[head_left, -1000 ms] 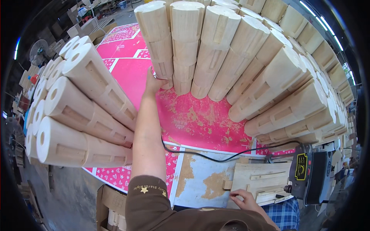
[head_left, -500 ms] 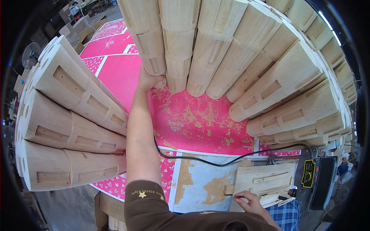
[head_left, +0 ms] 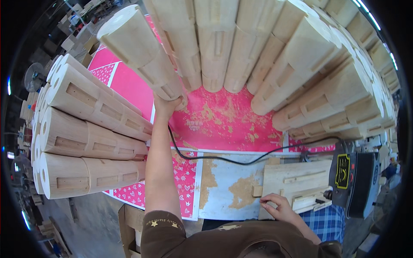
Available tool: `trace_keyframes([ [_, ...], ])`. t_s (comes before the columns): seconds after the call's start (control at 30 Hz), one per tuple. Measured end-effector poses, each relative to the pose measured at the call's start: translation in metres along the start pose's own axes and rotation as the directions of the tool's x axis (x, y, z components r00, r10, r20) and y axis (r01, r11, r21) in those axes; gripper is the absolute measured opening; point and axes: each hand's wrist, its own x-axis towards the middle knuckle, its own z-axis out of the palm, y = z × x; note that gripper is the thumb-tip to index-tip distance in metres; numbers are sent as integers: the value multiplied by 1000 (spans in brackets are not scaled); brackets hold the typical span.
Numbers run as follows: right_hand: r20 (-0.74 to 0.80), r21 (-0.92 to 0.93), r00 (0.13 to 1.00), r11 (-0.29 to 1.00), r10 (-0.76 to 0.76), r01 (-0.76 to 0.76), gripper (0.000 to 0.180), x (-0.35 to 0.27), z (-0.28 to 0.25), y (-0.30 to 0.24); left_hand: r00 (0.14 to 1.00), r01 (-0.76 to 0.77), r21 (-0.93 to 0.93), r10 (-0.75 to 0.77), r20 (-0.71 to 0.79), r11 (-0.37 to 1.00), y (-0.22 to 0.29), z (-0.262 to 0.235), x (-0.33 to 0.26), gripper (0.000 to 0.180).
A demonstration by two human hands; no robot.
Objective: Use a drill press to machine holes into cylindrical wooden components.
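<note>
Gripping the narrow lower end of a pale, round, slotted wooden post [head_left: 144, 53], the left hand [head_left: 167, 104] reaches forward over a pink patterned table cover [head_left: 223, 124].
The post tilts among rows of matching posts. The right hand [head_left: 278, 206] rests fingers-down, loosely spread, on a flat plywood jig [head_left: 297, 182], holding nothing, beside a black power tool [head_left: 357, 180].

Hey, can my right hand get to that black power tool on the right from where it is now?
Probably yes: the right hand rests on the wooden jig, and the black power tool sits just beyond its right edge, with nothing between them.
</note>
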Motion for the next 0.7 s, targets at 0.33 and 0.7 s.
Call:
trace_keyframes([
  [0.33,87,-11,991,994,-105,106,20,-9,-5,1,991,16,-71,-6,135,997,81,55,-106,52],
  [0.7,75,-12,994,996,-85,86,19,-39,-25,7,975,84,-47,-72,211,995,106,130,-185,74],
])
